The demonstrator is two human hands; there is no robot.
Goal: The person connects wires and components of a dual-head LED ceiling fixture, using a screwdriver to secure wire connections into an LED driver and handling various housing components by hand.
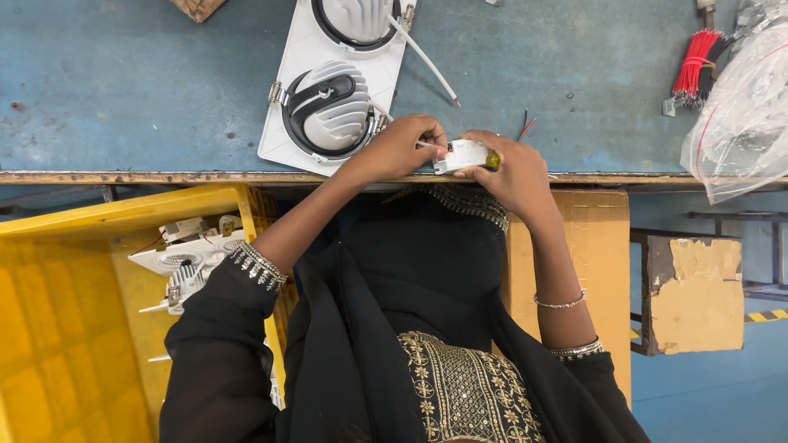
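A worn blue workbench (164, 90) is spanning the top, its edge chipped. A yellow crate (57, 328) is sitting below left, a cardboard box (595, 246) and a battered stool (698, 291) standing on blue floor (714, 394).

I was looking down into a small assembly workshop for light fittings. The table (148, 82) had a worn, scuffed blue top, and on it lay a white twin downlight fixture (336, 82) with finned housings, a bundle of red wires (696, 70) and a clear plastic bag (739, 115). A yellow plastic crate (74, 328) beside the table held more white fixtures (185, 262).
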